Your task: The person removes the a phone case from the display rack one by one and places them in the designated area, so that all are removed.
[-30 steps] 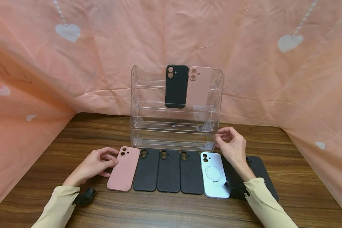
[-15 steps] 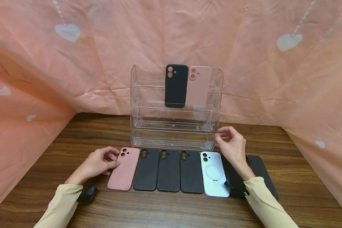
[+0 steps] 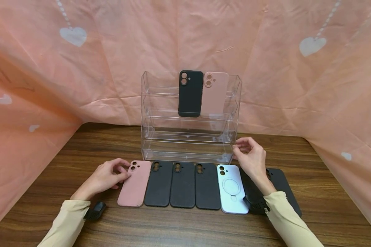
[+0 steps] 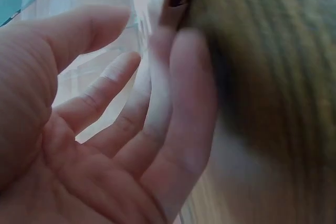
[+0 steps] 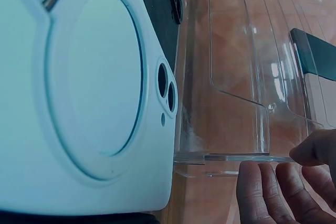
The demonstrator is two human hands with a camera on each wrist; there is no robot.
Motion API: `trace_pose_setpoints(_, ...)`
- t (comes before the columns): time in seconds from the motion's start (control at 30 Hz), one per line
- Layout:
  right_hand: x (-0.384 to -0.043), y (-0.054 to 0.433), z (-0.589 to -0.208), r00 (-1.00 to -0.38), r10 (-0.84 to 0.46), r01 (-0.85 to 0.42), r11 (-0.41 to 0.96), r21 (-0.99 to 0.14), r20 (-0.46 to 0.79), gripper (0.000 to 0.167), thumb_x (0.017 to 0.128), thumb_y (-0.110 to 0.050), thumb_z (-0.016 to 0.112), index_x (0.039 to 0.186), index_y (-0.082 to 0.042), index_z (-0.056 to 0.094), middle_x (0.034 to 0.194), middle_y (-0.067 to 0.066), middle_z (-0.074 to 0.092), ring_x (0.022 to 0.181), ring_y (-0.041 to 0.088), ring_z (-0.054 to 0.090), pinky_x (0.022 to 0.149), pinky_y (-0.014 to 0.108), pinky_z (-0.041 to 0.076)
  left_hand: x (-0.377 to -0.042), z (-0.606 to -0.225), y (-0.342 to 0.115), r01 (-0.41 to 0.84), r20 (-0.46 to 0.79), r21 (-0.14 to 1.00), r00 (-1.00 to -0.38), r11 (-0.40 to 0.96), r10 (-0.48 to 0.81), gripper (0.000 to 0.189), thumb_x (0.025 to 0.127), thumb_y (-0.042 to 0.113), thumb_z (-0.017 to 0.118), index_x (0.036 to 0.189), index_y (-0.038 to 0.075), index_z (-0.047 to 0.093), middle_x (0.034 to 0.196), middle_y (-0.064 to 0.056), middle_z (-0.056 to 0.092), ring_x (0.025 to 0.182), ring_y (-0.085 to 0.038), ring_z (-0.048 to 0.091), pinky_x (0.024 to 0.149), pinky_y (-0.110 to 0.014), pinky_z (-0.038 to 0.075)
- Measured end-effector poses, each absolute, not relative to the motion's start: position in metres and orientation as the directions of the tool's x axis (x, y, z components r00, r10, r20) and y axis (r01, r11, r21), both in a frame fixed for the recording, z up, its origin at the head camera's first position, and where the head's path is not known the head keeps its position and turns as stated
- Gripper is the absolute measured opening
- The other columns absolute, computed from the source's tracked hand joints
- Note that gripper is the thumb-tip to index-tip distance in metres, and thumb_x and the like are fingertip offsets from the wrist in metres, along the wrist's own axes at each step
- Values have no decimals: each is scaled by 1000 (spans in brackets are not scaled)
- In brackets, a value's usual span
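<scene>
At the left end of a row of phone cases, my left hand [image 3: 106, 176] touches the left edge of a pink phone case [image 3: 134, 183] with relaxed fingers. Up close in the left wrist view, the fingertips [image 4: 191, 51] meet the case's side. My right hand [image 3: 251, 157] pinches the lower right side of a clear acrylic display stand [image 3: 188, 147], thumb on one face and fingers on the other. A black phone case [image 3: 191, 94] and a second pink case [image 3: 214, 94] stand upright in the stand's upper tier.
Black cases [image 3: 183, 187] and a white case with a ring [image 3: 233, 192] lie side by side before the stand. More black cases [image 3: 284, 188] lie partly under my right forearm. Pink cloth [image 3: 117, 61] walls the wooden table [image 3: 142, 228] behind and at both sides.
My left hand has moved slightly right, and the pink case on the table has shifted a little to the right with it. The right hand keeps its place on the stand.
</scene>
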State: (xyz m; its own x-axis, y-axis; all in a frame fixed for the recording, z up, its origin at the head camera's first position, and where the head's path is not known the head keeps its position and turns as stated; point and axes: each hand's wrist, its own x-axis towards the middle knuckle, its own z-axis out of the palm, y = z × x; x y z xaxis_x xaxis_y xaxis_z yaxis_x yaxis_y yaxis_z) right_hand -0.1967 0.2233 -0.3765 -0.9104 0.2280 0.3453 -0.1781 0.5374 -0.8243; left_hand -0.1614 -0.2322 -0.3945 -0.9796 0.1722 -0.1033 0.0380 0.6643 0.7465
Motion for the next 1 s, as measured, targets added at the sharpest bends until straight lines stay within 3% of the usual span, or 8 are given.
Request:
trace_pose_setpoints(0.27,-197,223,-377,-912,226,-178,534,-827,342,17,91,-6,71,107,-3,68,97,17,73,69,-9,63,59,18,59,-169,-383,-223,176,86,755,-981,632,172,27,96,14,69,120,5,66,100,-11,73,78,-18,72,62,-26,58)
trace_pose_setpoints(0.43,-197,223,-376,-913,228,-172,534,-828,337,16,91,-5,71,107,-3,68,97,17,72,69,-8,63,59,19,59,-172,-372,-211,229,163,768,-973,599,162,29,97,23,71,121,8,67,105,-10,75,90,-21,74,67,-26,59)
trace_pose_setpoints(0.6,-197,222,-376,-915,232,-165,530,-832,329,17,90,-4,71,106,-2,68,97,19,73,71,-5,65,59,17,58,-176,-358,-197,279,250,758,-959,589,132,29,98,29,70,122,13,68,107,-6,75,95,-17,72,76,-23,55)
trace_pose_setpoints(1.0,-195,221,-373,-915,230,-168,527,-833,330,19,87,-3,72,106,-1,68,99,21,73,71,-5,65,59,14,57,-191,-333,-159,348,333,821,-936,452,115,31,98,34,69,125,18,67,115,0,70,104,-13,68,87,-28,56)
